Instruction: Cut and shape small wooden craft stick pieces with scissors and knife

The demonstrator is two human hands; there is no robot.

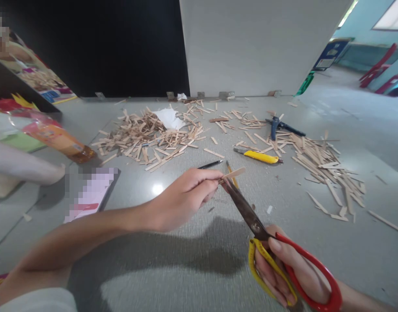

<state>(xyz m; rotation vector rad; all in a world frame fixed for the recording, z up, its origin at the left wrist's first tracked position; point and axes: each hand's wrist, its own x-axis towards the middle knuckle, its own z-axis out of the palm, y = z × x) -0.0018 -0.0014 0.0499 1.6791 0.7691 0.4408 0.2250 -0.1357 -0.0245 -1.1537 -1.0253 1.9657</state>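
Near the frame's centre, the left hand [182, 197] pinches a small wooden stick [234, 173] between its fingertips, while the right hand [283, 273], fingers curled through the handles, holds scissors [247, 212] whose blades seem to touch it.

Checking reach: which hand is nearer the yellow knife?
Left. The left hand is just below-left of the yellow knife; the right hand, gripping scissors, sits farther toward the camera.

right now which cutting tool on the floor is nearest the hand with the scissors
The yellow utility knife, lying just beyond the right hand and its scissors. The blue-handled tool lies farther back, near the wall.
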